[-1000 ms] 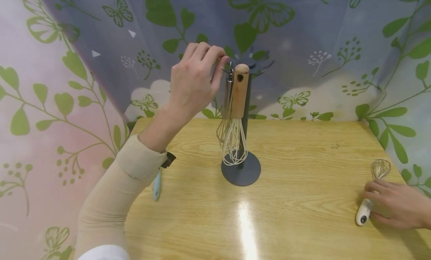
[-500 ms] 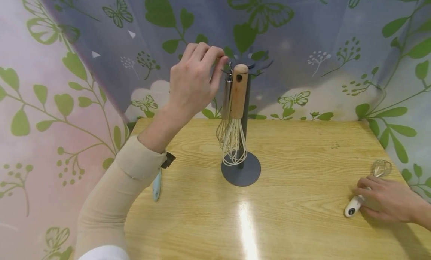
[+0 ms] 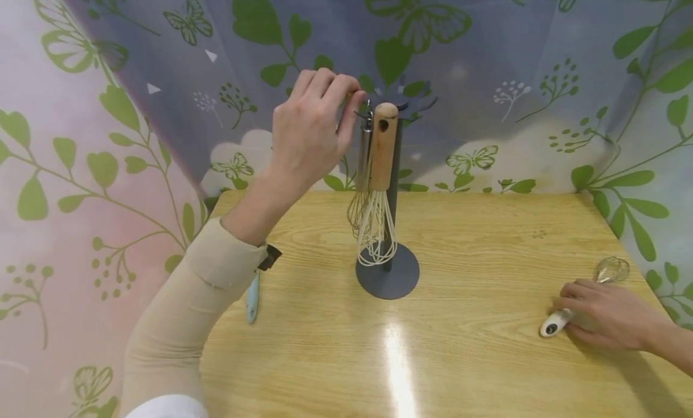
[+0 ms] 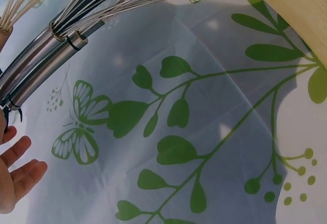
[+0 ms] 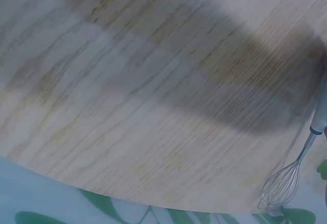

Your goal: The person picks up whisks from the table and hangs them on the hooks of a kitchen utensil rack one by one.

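Observation:
A dark utensil stand (image 3: 387,279) with hooks at its top rises from the table. On its near side hang a wooden-handled whisk (image 3: 384,153) with cream wires and, just left of it, a steel-handled whisk (image 3: 364,165). My left hand (image 3: 311,123) is raised to the stand's top, thumb and index tips pinching at a hook; its other fingers (image 4: 28,175) lie loose in the left wrist view. At the right, my right hand (image 3: 612,316) grips a small whisk with a white handle (image 3: 552,325), close over the table. In the right wrist view its handle (image 5: 321,111) is cut off by the edge.
A light blue handle (image 3: 251,301) lies on the wooden table (image 3: 487,346) at the left, partly hidden behind my left forearm. Printed cloth (image 3: 460,75) with green leaves and butterflies surrounds the table at the back and sides.
My right hand has moved a little left and away from me, and the white handle's end has swung left with it. The left hand and the stand stay nearly still.

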`<act>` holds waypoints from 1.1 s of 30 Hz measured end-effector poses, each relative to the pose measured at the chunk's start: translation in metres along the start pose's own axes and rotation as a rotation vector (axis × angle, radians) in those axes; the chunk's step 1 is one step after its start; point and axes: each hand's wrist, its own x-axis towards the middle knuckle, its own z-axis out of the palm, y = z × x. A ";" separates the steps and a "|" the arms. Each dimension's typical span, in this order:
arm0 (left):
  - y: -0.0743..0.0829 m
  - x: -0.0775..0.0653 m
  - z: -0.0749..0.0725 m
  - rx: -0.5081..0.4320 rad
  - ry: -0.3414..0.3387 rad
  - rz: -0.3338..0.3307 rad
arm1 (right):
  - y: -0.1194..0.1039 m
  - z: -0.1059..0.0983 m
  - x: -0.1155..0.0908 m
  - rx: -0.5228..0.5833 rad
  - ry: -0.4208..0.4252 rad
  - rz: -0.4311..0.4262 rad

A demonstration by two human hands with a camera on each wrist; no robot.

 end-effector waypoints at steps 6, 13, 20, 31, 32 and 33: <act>0.000 0.000 0.000 0.003 -0.001 0.001 | -0.001 0.002 0.009 0.005 0.004 -0.029; 0.000 0.000 -0.001 -0.008 -0.013 -0.008 | -0.003 0.009 0.024 0.044 0.072 -0.096; 0.000 0.000 -0.001 -0.007 -0.010 -0.007 | -0.005 0.012 0.033 0.087 0.062 -0.091; 0.001 0.000 -0.002 -0.006 -0.017 -0.010 | -0.010 0.007 0.051 0.108 0.098 -0.088; 0.001 0.000 -0.002 -0.004 -0.016 -0.009 | -0.011 0.006 0.054 0.109 0.109 -0.088; 0.001 0.001 -0.002 -0.004 -0.016 -0.009 | -0.011 0.006 0.056 0.109 0.120 -0.086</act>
